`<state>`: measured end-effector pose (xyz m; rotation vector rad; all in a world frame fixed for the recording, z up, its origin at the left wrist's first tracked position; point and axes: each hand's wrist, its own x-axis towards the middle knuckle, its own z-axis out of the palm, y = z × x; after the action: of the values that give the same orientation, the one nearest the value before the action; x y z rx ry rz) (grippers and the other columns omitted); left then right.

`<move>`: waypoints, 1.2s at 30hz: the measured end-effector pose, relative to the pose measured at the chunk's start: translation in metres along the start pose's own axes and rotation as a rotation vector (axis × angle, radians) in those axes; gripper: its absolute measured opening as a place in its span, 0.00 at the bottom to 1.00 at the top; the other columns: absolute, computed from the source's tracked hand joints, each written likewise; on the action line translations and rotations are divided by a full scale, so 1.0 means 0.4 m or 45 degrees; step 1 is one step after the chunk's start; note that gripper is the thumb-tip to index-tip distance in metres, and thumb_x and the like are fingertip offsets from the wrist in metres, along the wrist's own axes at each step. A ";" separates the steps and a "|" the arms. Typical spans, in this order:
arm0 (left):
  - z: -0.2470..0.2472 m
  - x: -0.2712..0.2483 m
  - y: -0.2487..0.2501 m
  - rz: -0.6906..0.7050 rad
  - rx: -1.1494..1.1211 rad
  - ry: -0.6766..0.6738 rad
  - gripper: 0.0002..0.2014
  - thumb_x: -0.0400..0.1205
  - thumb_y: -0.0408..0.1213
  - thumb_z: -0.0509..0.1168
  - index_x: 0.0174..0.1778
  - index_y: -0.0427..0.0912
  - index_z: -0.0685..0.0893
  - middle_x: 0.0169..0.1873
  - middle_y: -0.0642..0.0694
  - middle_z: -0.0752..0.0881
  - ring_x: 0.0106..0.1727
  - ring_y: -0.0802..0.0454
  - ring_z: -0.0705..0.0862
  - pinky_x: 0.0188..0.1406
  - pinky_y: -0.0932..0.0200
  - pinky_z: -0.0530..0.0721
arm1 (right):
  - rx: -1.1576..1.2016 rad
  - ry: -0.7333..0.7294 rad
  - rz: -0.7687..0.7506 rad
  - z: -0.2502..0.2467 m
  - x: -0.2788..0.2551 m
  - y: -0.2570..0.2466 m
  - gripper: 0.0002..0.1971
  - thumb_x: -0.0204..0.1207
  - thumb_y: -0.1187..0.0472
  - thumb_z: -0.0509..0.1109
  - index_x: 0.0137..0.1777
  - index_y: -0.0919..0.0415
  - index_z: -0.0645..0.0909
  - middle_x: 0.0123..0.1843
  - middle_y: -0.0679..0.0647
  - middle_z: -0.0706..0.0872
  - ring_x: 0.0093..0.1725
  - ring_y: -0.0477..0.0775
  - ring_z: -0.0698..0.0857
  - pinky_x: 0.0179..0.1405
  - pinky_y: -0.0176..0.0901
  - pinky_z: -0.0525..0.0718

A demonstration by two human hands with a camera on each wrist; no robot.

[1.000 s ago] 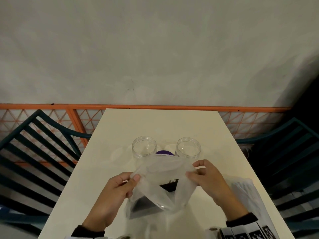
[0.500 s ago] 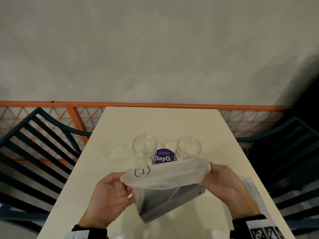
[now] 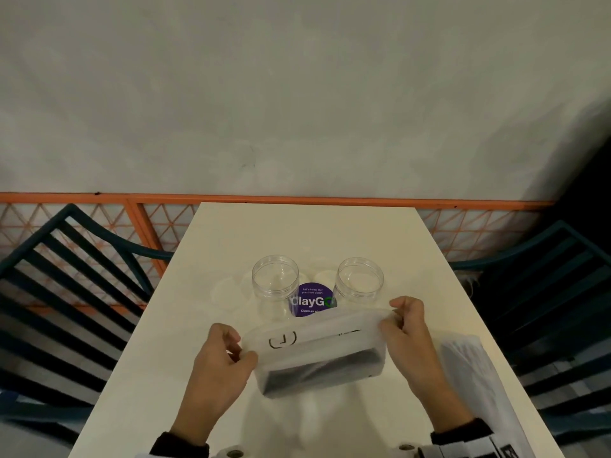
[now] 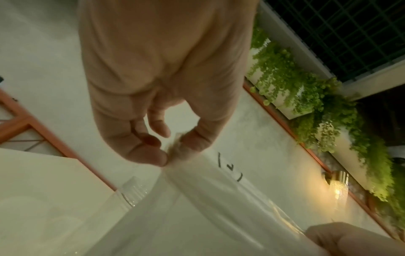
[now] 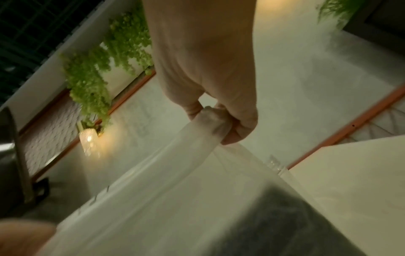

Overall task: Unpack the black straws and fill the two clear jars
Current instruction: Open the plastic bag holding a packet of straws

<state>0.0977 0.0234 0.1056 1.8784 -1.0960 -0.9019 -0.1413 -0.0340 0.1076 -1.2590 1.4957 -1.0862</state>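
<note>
A frosted plastic bag [image 3: 317,338] hangs between my hands above the near part of the cream table [image 3: 297,233], its top edge stretched taut. A dark bundle of black straws [image 3: 322,368] shows through its lower part. My left hand [image 3: 241,353] pinches the bag's left corner [image 4: 175,152] between thumb and fingers. My right hand [image 3: 393,320] grips the right corner [image 5: 210,119]. Two clear jars, one on the left [image 3: 275,280] and one on the right [image 3: 359,281], stand open and upright just beyond the bag.
A round purple sticker [image 3: 312,300] lies on the table between the jars. Another white plastic bag [image 3: 469,375] lies at the table's right edge. Dark slatted chairs [image 3: 66,292] flank both sides. An orange railing [image 3: 297,198] and a grey wall are beyond.
The hands have moved apart and pulled the bag's top edge flat and tight; a second ago its mouth gaped open. The bag has lifted slightly, so the sticker shows.
</note>
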 end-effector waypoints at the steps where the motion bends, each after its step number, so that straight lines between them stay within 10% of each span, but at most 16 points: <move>1: 0.003 -0.001 0.001 0.038 0.042 0.000 0.12 0.72 0.25 0.66 0.45 0.42 0.72 0.39 0.42 0.79 0.35 0.45 0.79 0.31 0.59 0.75 | -0.111 0.025 -0.063 0.004 0.000 0.005 0.11 0.77 0.72 0.60 0.54 0.59 0.69 0.42 0.53 0.73 0.38 0.49 0.74 0.35 0.35 0.73; 10: 0.027 0.004 -0.009 0.407 0.305 0.009 0.09 0.82 0.40 0.61 0.40 0.43 0.84 0.35 0.49 0.79 0.38 0.54 0.77 0.36 0.71 0.71 | 0.002 -0.070 0.008 0.007 -0.015 0.019 0.12 0.71 0.66 0.74 0.45 0.45 0.86 0.48 0.51 0.88 0.50 0.51 0.85 0.48 0.38 0.79; 17: 0.045 0.011 -0.037 -0.199 -0.861 -0.567 0.17 0.79 0.40 0.58 0.49 0.26 0.81 0.40 0.31 0.84 0.40 0.43 0.82 0.38 0.55 0.80 | -0.118 0.071 0.117 0.034 0.004 0.040 0.13 0.72 0.68 0.71 0.53 0.55 0.75 0.43 0.56 0.87 0.43 0.55 0.83 0.36 0.35 0.76; 23: 0.012 0.028 -0.072 -0.279 -0.868 -0.597 0.25 0.61 0.42 0.75 0.52 0.40 0.77 0.43 0.39 0.86 0.41 0.47 0.83 0.36 0.56 0.77 | 0.717 -0.309 0.651 -0.010 0.020 0.005 0.13 0.73 0.78 0.62 0.53 0.64 0.73 0.39 0.63 0.84 0.33 0.58 0.84 0.29 0.47 0.85; 30: -0.007 0.017 -0.072 0.086 -0.188 -0.462 0.14 0.72 0.33 0.68 0.46 0.46 0.70 0.48 0.43 0.79 0.41 0.47 0.80 0.41 0.57 0.78 | 1.168 -0.429 0.837 -0.032 0.024 0.035 0.23 0.24 0.78 0.77 0.25 0.65 0.78 0.31 0.59 0.80 0.30 0.59 0.82 0.28 0.44 0.87; 36: 0.005 0.021 -0.080 0.082 -0.078 0.032 0.02 0.73 0.37 0.73 0.35 0.47 0.86 0.36 0.46 0.89 0.38 0.47 0.86 0.41 0.58 0.82 | 0.864 -0.460 0.546 -0.028 -0.003 0.023 0.16 0.62 0.77 0.64 0.48 0.62 0.75 0.41 0.63 0.81 0.41 0.60 0.81 0.38 0.49 0.82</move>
<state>0.1108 0.0260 0.0753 1.7898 -1.0956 -0.8637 -0.1540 -0.0310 0.1014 -0.5797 0.9355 -0.9012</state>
